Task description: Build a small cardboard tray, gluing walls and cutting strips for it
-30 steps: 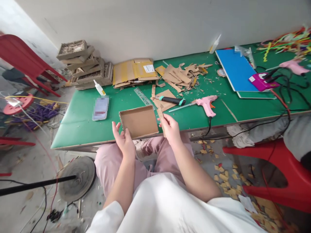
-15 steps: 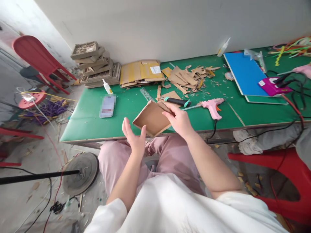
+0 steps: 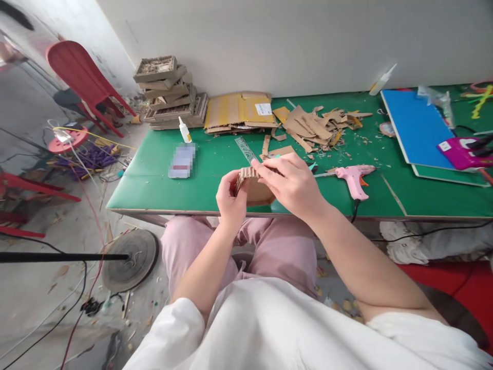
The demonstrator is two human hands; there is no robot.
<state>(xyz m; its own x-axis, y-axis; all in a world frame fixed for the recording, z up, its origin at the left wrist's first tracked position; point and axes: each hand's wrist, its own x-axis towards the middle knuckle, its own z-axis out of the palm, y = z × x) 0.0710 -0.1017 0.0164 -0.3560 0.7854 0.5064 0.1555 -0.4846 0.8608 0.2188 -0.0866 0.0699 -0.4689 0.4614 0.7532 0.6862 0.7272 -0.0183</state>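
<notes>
Between my hands, over the front edge of the green table, is a small shallow cardboard tray (image 3: pixel 260 192) with a corrugated rim. My left hand (image 3: pixel 232 199) is closed around its left side, thumb inside and fingers outside. My right hand (image 3: pixel 295 184) is bent over the far rim, its fingertips pressed on the corrugated edge; part of the tray is hidden beneath it. Just beyond lie a clear ruler (image 3: pixel 245 149) and a cutter with a black and teal handle (image 3: pixel 314 167), mostly covered by my right hand. A pink glue gun (image 3: pixel 353 181) rests to the right.
Stacked cardboard trays (image 3: pixel 165 92) and flattened cardboard (image 3: pixel 238 110) stand along the wall, with cardboard scraps (image 3: pixel 316 126) beside them. A glue bottle (image 3: pixel 185 130) and a blurred flat object (image 3: pixel 182 161) are at left. A blue board (image 3: pixel 416 128) and a purple power strip (image 3: pixel 464 152) lie right.
My left hand has gone from spread fingers to gripping the tray's left side. My right hand has shifted over the far rim, and the tray has turned and tilted.
</notes>
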